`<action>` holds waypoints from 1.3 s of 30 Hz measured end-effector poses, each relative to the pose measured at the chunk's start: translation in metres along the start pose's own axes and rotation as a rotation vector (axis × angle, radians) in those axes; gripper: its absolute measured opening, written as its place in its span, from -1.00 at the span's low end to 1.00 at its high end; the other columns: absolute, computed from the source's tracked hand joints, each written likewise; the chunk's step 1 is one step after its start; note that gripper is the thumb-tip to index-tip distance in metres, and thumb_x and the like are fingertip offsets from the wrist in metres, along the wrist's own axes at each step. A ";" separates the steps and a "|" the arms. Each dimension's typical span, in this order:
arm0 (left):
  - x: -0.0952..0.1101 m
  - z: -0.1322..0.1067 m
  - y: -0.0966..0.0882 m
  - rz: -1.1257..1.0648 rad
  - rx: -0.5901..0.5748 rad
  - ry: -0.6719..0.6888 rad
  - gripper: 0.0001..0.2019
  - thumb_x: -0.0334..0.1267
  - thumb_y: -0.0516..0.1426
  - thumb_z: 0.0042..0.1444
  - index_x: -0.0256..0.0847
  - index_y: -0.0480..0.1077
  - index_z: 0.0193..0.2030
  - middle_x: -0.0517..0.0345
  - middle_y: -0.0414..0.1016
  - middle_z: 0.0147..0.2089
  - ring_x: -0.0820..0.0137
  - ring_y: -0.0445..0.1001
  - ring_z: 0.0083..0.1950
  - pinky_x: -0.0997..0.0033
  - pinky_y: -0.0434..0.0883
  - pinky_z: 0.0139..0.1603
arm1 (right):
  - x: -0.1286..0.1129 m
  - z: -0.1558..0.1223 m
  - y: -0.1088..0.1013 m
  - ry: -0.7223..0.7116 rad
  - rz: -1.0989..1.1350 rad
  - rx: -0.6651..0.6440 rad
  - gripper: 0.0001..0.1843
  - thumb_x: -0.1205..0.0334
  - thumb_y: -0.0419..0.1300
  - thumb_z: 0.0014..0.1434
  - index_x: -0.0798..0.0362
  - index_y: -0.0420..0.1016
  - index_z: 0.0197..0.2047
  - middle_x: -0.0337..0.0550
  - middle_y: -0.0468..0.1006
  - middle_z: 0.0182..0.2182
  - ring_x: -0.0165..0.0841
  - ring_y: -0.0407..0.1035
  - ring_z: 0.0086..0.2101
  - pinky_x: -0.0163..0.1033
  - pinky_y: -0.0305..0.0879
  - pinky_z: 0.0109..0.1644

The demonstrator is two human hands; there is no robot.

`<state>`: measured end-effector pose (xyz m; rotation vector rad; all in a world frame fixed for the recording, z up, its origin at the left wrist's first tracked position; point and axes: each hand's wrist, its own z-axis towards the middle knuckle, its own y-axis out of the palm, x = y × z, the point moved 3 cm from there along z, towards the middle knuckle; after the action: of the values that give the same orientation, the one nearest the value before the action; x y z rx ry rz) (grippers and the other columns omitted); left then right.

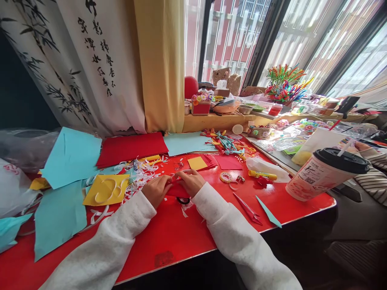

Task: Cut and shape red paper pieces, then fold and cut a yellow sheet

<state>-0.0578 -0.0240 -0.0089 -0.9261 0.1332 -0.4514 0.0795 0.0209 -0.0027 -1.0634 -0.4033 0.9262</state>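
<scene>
Both of my hands are close together over the red table, pinching a small piece of red paper (177, 191) between them. My left hand (156, 191) grips its left side with the fingertips. On the other side my right hand (191, 183) has its fingers bent onto the paper. A thin pale strip (183, 170) shows at the right fingertips; what it is made of I cannot tell. Just below the paper a black loop (183, 200) peeks out, the rest hidden. White paper scraps (145, 177) lie beyond my left hand.
A tilted-looking drink cup (320, 173) stands at the right edge. Folded red (248, 207) and blue (268, 211) paper pieces lie near the front edge. A tape roll (225, 177) and yellow glue tube (262, 175) sit right of my hands. Blue sheets (60, 221) cover the left.
</scene>
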 end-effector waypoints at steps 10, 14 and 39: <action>0.003 0.001 -0.002 0.091 -0.023 0.064 -0.77 -0.25 -0.11 0.14 -0.20 0.35 -0.27 0.13 0.42 -0.38 0.45 0.39 -0.34 0.48 0.30 -0.31 | -0.002 0.000 -0.003 -0.049 -0.052 0.025 -0.68 0.10 -0.13 0.19 0.04 0.38 -0.34 -0.21 0.49 -0.44 -0.47 0.33 -0.34 -0.33 0.02 -0.14; 0.001 0.000 -0.002 0.078 0.005 0.033 -0.76 -0.25 -0.09 0.13 -0.19 0.30 -0.13 0.12 0.43 -0.30 0.44 0.40 -0.28 0.46 0.33 -0.26 | 0.002 0.002 -0.001 0.035 -0.072 0.017 -0.64 0.12 -0.15 0.20 0.09 0.36 -0.44 -0.19 0.50 -0.44 -0.46 0.34 -0.35 -0.31 0.02 -0.18; 0.003 0.005 -0.008 -0.115 -0.027 0.056 -0.85 -0.26 -0.05 0.11 -0.25 0.27 -0.28 0.13 0.40 -0.33 0.46 0.37 -0.29 0.47 0.32 -0.26 | -0.006 0.002 -0.003 -0.002 0.113 0.062 -0.83 0.19 -0.02 0.15 0.08 0.32 -0.34 -0.23 0.50 -0.33 -0.45 0.33 -0.28 -0.32 0.07 -0.09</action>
<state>-0.0557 -0.0259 0.0003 -0.9512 0.1373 -0.5834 0.0763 0.0164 0.0017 -1.0364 -0.3164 1.0338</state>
